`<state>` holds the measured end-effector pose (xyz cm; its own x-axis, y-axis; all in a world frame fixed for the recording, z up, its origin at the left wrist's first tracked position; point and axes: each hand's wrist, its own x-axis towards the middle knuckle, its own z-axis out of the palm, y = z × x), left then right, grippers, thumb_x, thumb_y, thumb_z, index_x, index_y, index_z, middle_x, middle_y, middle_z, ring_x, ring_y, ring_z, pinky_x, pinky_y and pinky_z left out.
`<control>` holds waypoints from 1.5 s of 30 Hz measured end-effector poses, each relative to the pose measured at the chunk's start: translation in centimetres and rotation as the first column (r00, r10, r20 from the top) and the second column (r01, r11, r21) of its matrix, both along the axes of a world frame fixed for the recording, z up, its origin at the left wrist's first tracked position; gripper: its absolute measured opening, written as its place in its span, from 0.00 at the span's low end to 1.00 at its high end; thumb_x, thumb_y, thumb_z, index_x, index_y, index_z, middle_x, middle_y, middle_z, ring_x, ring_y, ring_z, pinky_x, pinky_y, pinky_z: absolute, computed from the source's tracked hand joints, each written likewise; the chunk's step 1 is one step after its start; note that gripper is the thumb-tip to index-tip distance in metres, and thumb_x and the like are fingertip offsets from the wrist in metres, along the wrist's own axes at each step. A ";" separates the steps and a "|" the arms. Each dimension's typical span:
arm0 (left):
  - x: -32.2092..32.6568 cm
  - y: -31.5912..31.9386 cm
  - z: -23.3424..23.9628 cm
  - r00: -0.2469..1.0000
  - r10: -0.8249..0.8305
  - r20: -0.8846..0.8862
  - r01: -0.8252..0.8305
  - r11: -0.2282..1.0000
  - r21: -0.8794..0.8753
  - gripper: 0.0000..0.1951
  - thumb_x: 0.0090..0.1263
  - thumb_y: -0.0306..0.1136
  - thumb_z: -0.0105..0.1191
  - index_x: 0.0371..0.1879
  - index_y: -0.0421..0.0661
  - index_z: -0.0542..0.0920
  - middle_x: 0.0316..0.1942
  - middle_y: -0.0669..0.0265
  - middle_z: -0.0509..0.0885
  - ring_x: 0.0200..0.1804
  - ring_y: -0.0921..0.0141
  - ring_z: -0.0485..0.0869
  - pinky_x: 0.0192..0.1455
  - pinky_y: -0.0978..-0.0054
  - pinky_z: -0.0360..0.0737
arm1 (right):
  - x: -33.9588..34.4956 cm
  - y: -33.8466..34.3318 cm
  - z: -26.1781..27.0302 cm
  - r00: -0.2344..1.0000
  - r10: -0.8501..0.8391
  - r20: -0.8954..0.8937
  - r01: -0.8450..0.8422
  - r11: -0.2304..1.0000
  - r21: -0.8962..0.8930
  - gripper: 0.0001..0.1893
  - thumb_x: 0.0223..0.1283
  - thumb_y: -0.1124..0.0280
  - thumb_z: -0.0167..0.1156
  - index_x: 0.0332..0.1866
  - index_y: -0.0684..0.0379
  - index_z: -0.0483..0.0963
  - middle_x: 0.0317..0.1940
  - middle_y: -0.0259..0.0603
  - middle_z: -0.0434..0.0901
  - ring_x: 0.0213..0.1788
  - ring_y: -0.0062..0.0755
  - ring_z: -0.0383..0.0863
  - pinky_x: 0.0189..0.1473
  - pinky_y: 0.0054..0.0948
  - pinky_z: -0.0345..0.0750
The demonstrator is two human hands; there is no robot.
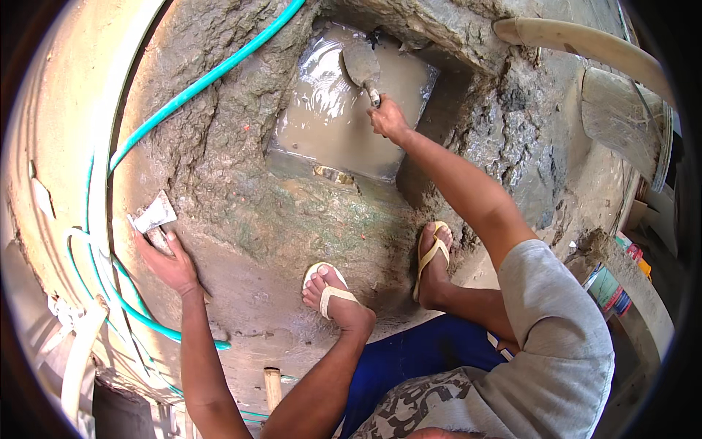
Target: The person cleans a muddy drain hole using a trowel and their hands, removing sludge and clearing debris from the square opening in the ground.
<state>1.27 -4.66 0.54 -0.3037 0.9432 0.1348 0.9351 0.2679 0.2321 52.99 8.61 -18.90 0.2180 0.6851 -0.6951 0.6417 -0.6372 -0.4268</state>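
Observation:
My right hand (390,117) grips the handle of a trowel (362,65) with a broad rounded blade. The blade is at the murky water (329,129) in a square pit; how deep it dips is unclear. To the left, my left hand (169,264) is down by the wet ground at a putty knife (156,213) with a pale, flared blade. Its handle lies between my thumb and fingers, and the hand hides the rest, so a firm grip cannot be confirmed. A small dark object (374,38) sits at the pit's far edge.
Rough mortar or mud (241,115) surrounds the pit. A green hose (203,90) curves across the left side. My feet in yellow flip-flops (335,299) stand at the near side. At right are a curved pale pipe or pole (581,38) and a clouded container (625,118).

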 end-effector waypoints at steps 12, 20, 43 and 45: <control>-1.0 -0.6 0.3 0.997 0.018 0.076 -0.014 0.998 -0.054 0.35 0.79 0.39 0.53 0.78 0.33 0.57 0.79 0.45 0.60 0.80 0.51 0.60 0.82 0.56 0.54 | -10.1 5.4 -2.7 0.979 -0.177 0.101 0.173 0.984 0.051 0.19 0.63 0.69 0.55 0.56 0.69 0.72 0.54 0.67 0.81 0.60 0.64 0.81 0.64 0.49 0.77; -1.8 -0.8 0.0 0.996 -0.024 0.082 0.029 0.998 -0.061 0.38 0.80 0.45 0.52 0.78 0.32 0.55 0.79 0.43 0.58 0.81 0.51 0.57 0.83 0.54 0.52 | -10.4 3.5 -3.1 0.986 -0.152 0.074 0.135 0.971 0.196 0.17 0.62 0.69 0.58 0.53 0.67 0.71 0.46 0.66 0.82 0.52 0.66 0.82 0.57 0.53 0.77; -2.5 -1.0 -0.2 0.998 -0.038 0.044 0.041 0.996 -0.074 0.43 0.80 0.57 0.50 0.78 0.31 0.55 0.79 0.41 0.58 0.81 0.48 0.57 0.83 0.54 0.53 | -15.8 -2.0 -3.5 0.968 -0.161 -0.193 0.183 0.978 0.103 0.17 0.59 0.69 0.63 0.49 0.66 0.71 0.45 0.64 0.82 0.52 0.67 0.81 0.58 0.52 0.77; -2.6 -1.2 -0.3 0.999 -0.030 0.025 0.032 0.996 -0.079 0.44 0.79 0.57 0.50 0.78 0.31 0.55 0.79 0.41 0.58 0.81 0.48 0.57 0.83 0.54 0.53 | -16.8 -2.1 -3.6 0.962 -0.183 -0.201 0.217 0.962 0.166 0.19 0.58 0.68 0.64 0.52 0.66 0.72 0.45 0.64 0.82 0.52 0.66 0.81 0.58 0.51 0.77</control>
